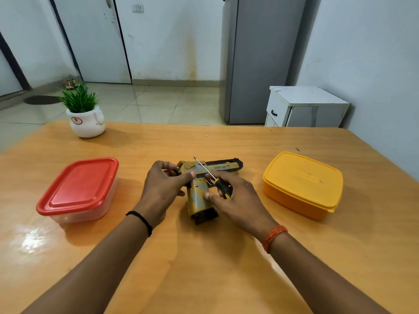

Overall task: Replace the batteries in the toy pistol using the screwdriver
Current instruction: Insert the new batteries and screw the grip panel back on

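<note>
We are gripping the toy pistol (199,191) with the left hand (162,191), fingers curled around its rear end near the centre of the frame, thumb stretching right across the body, while the right hand (235,200) is clasping the screwdriver (213,179) by its black-and-yellow handle and also pressing fingertips against the pistol's grip. The pistol is lying on its side on the wooden table (204,257), barrel pointing toward the right of the frame and the dark base of the grip pointing toward the bottom. Working from the left of the frame, we are seeing a clear container with a red lid (79,189) sitting well apart from the hands, and above it, in the upper left part of the table, a white pot with a green plant (85,114). A black band (140,220) is circling the left wrist. At centre, the screwdriver's metal shaft is slanting up and left across the pistol's body, tip raised above the top edge. An orange thread band (273,236) is wrapping the right wrist. Further right, a closed yellow container (302,184) is resting on the table, clear of the hands. Whether the battery cover is open, we cannot tell.
</note>
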